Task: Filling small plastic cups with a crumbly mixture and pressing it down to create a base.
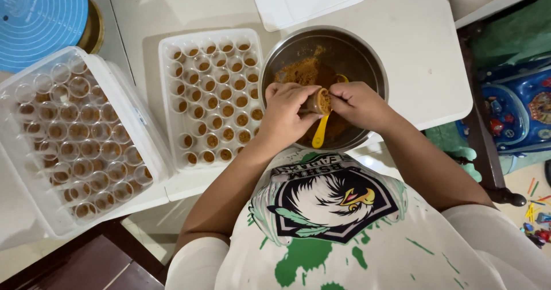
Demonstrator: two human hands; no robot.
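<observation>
Over a metal bowl (367, 66) of brown powder on a white surface (425, 49), a person's left hand (285, 113) closes its fingers around a small clear cup (319, 101) heaped with the powder, while the right hand (359, 103) pinches a yellow spoon (320, 130) whose handle points down toward the seated person's printed shirt (333, 221). Just left of the bowl sits a white tray (166, 72) of partly filled cups, and farther left a clear plastic box (143, 135) holds more rows of them, beside a blue round lid (40, 11).
</observation>
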